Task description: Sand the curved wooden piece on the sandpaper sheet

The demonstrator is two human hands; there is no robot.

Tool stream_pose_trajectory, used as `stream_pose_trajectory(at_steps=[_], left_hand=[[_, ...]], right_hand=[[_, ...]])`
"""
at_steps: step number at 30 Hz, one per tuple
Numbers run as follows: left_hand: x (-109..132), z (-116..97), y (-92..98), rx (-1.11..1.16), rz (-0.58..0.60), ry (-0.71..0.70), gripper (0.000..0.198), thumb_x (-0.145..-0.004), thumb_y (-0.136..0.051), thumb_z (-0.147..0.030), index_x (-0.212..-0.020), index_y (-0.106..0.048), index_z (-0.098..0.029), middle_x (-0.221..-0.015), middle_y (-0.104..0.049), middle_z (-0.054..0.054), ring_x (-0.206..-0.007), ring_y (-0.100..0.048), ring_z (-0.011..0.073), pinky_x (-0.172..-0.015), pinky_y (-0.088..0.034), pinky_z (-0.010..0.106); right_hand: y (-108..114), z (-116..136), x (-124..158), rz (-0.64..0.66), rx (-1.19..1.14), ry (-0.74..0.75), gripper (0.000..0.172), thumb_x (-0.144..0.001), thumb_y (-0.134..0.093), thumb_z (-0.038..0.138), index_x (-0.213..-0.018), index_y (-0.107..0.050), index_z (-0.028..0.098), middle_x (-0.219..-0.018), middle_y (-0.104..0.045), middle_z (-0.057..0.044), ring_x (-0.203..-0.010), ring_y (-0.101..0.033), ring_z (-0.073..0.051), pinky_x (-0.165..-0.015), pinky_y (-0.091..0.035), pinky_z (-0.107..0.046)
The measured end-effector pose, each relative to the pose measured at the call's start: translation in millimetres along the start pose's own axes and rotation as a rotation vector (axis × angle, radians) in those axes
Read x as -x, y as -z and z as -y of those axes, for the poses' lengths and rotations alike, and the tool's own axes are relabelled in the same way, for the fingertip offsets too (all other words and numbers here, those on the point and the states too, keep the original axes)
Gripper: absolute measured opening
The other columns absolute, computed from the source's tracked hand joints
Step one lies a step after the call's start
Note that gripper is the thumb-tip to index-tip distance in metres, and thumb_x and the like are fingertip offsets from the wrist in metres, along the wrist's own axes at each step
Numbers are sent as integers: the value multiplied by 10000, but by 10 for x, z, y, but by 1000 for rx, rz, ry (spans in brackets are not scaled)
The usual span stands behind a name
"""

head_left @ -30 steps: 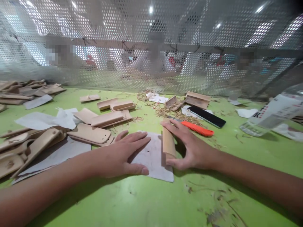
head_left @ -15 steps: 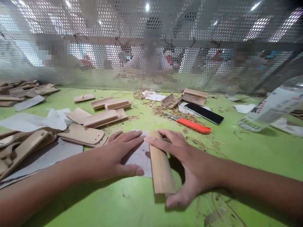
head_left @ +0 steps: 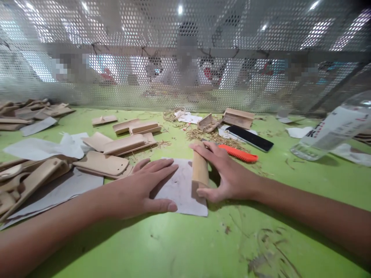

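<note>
1. The right hand (head_left: 228, 175) clasps a short wooden piece (head_left: 199, 170), fingers over its far end and thumb at its near end.
2. The wooden piece lies on the right edge of a grey sheet of sandpaper (head_left: 181, 189), its long axis running near to far and the far end leaning slightly left.
3. The left hand (head_left: 139, 191) lies flat, fingers spread and gripping nothing, pressing on the left part of the sheet.
4. Just beyond the right hand lie an orange-handled knife (head_left: 237, 153) and, farther right, a black phone (head_left: 249, 138).
5. Flat wooden blanks (head_left: 101, 164) sit to the left on the green table (head_left: 185, 247).
6. A clear bottle (head_left: 333, 133) lies far right.
</note>
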State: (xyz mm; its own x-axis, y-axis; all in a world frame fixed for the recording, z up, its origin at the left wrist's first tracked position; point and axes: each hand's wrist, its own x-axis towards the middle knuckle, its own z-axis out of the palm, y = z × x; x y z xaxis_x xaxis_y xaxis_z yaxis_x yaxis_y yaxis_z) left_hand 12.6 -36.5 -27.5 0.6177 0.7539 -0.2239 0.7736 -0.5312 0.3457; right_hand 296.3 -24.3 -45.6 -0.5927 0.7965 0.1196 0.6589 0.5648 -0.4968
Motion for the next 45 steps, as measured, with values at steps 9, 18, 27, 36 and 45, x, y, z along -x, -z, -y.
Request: stream_pose_trajectory(at_steps=[9,18,27,36,45], left_hand=[[-3,-2,-6,6,-12,-6,970,-925,-561,-790,-1672,-250,-257,-1728,-206,119,-1565,-162,452,-1232,-125,667],[-15,1,-3,-21,2,5,972,-930,-530,-803,-1674,-244,-247,-1733,-188,121,-1563,-167,454,-1232,-146,658],[-15,-28,1,-16,-4,5,955,-928,-516,-811,-1665,-279,-253,-1731,-204,104,-1562,-186,444,-1233,-178,651],[-19,-15,-6,-3,-18,-4,943,-926,-527,-804,-1657,-307,-249,-1729,-208,103,-1558,-203,445,-1229,-212,639],[-14,-12,5,-6,-19,-42,886,-942,-547,-772,-1650,-316,-292,-1719,-238,107,-1553,-231,433,-1219,-199,661]], right_hand=[[6,10,18,24,19,-11,1147,-676,-782,703,-1640,-324,284,-1643,-237,-206,-1482,-294,-524,-1163,-279,-733],[8,28,-17,68,-3,0,1148,-680,-777,723,-1644,-300,321,-1677,-192,-185,-1505,-257,-521,-1169,-254,-736],[24,17,-19,113,-35,79,1127,-653,-808,660,-1618,-339,314,-1659,-208,-194,-1487,-310,-499,-1160,-304,-706],[-8,51,2,168,-98,108,1151,-596,-857,680,-1593,-369,378,-1667,-211,-147,-1466,-367,-475,-1162,-349,-670],[-2,131,49,174,-145,143,1231,-535,-891,705,-1597,-342,408,-1661,-235,-134,-1453,-401,-468,-1157,-370,-653]])
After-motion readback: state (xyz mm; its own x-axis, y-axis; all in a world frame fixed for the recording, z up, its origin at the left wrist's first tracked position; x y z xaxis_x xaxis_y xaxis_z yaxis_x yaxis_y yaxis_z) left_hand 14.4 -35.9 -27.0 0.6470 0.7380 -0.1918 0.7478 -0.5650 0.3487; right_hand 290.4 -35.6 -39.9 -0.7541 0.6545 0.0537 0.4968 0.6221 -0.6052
